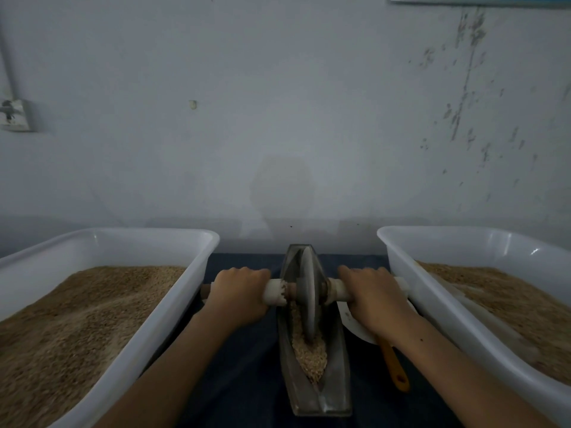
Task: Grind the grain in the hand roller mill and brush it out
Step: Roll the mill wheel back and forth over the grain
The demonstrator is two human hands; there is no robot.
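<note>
Two white tubs flank the hands, and they are the biggest things here. The left tub sits just outside the left hand, the right tub just outside the right hand; both are heaped with tan grain. Their placement looks deliberate: stock on one side and product on the other, within a short reach, though which is which cannot be told.

Between the hands lies the mill's boat-shaped metal trough, running away from the person on a dark cloth. The grinding wheel stands upright in its groove, and a pale axle handle sticks out to each side. Each hand is curled firmly round its own end of that handle, knuckles up, which suits pushing the wheel back and forth with even weight so it stays in the groove.

The grain being ground lies in the trough nearer the person than the hands, under and in front of the wheel; it still looks coarse, so I judge grinding is under way.

Under the right wrist sits a white dish, with an orange handle trailing back, probably the brush, its head hidden. The tub walls stand close to both handle ends and could catch a knuckle on a skewed stroke.
</note>
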